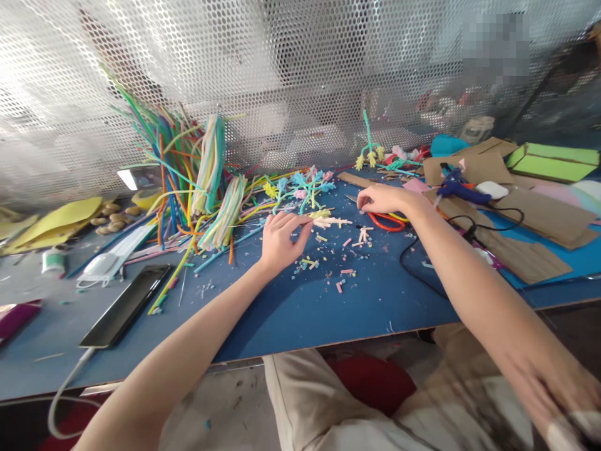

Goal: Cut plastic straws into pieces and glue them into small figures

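My left hand (284, 238) is over the middle of the blue table, its thumb and forefinger pinched at the left end of a pale pink pipe cleaner piece (331, 222). The other fingers curl under, partly hidden. To the right, my right hand (379, 199) is closed over the middle of a pair of scissors with red-orange handles (387, 223); a blade tip shows left of the fingers. Small cut pipe cleaner bits (310, 263) lie scattered in front of both hands. Just behind them rests a cluster of blue, pink and yellow pipe cleaner flowers (305, 186).
Bundles of colourful pipe cleaners (206, 169) stand at the back left. A phone (126, 307) with a cable lies front left, near a white mask (110, 260). On the right are a blue glue gun (462, 191), cardboard pieces (547, 216) and a green box (551, 161). Perforated metal backs the table.
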Demonstrator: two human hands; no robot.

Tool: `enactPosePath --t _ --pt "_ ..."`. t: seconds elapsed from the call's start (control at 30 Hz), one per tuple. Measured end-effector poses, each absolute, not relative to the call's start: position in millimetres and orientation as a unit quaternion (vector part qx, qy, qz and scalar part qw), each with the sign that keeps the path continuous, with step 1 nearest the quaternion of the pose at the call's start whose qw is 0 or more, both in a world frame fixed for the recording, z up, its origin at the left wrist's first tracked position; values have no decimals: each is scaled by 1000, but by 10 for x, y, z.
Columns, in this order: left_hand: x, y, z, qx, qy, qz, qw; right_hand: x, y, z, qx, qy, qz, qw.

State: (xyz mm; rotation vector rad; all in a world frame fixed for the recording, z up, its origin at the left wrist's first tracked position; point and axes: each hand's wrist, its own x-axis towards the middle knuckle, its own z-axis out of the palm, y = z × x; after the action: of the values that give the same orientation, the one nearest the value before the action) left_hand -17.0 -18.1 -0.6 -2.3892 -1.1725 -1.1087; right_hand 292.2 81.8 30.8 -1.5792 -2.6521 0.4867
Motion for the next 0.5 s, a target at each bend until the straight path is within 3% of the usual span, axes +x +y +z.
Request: enactPosePath --t 0.5 --pt "-163 -176 -8 -823 -392 -387 136 2879 832 256 -514 -847 134 2"
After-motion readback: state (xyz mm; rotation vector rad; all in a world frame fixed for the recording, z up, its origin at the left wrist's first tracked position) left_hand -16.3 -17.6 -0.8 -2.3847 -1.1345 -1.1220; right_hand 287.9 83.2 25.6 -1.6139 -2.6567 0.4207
